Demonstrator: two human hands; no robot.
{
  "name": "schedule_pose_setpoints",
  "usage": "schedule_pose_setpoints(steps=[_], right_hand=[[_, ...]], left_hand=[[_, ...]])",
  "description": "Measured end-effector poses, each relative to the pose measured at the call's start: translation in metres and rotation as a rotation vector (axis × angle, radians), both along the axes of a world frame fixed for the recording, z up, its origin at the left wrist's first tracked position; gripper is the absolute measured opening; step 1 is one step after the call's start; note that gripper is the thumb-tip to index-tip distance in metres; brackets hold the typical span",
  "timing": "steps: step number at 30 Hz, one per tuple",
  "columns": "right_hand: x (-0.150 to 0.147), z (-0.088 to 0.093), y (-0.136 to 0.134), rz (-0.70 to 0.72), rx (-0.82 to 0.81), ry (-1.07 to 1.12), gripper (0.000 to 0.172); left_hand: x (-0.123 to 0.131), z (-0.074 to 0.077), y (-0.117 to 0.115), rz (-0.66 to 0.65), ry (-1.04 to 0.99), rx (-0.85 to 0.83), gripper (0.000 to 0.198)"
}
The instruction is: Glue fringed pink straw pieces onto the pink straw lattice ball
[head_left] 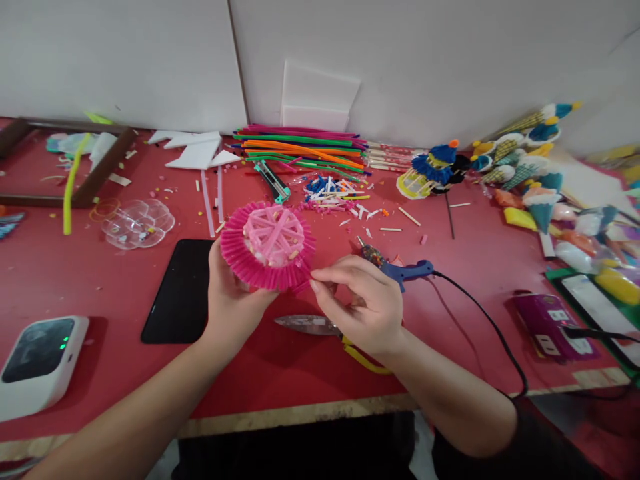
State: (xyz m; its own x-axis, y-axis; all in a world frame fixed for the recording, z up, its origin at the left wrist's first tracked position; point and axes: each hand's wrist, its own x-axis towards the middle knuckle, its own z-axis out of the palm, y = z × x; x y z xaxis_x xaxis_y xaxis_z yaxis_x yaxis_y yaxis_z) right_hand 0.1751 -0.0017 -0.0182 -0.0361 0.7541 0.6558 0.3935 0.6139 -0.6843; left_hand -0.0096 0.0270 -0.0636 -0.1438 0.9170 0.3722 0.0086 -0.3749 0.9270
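Note:
My left hand (pixel 235 293) is wrapped round a round pink pipe-cleaner craft piece (pixel 276 237), held tilted above the table. Its middle has crossed pink strips inside a ring, with a dense magenta fringe around it. My right hand (pixel 360 300) is closed in a pinch at the fringe's lower right edge, thumb and forefinger touching it. Under the right hand lie scissors (pixel 307 325) with yellow handles, partly hidden. A blue glue gun (pixel 407 270) rests just beyond that hand, its nozzle pointing left.
A black phone (pixel 175 293) and a white device (pixel 43 363) lie at left. Bundled pipe cleaners (pixel 305 150), a box cutter (pixel 270 181) and scraps are behind. A blue-topped stick model (pixel 433 170) stands back right. The glue gun's cord (pixel 493 323) runs near a purple power block (pixel 550 327).

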Motion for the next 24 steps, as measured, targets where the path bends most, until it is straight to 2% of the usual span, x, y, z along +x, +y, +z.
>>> schedule_pose_setpoints(steps=[4, 9, 13, 20, 24], right_hand=[[-0.001, 0.000, 0.000, -0.007, 0.023, -0.022, 0.016], [0.000, 0.000, 0.001, 0.013, 0.048, -0.049, 0.018], [0.001, 0.002, 0.000, 0.009, 0.064, -0.023, 0.018], [0.004, 0.002, -0.002, -0.013, 0.017, 0.003, 0.017], [0.004, 0.001, -0.001, 0.019, -0.001, 0.016, 0.017]], left_hand=[[0.001, 0.003, 0.000, 0.008, -0.032, -0.042, 0.089], [0.004, 0.006, 0.003, 0.009, -0.121, -0.087, 0.073], [0.003, 0.004, 0.006, -0.010, -0.144, -0.101, 0.067], [-0.001, -0.004, -0.001, 0.026, -0.011, -0.009, 0.091], [0.000, -0.005, -0.003, -0.003, -0.018, 0.015, 0.094]])
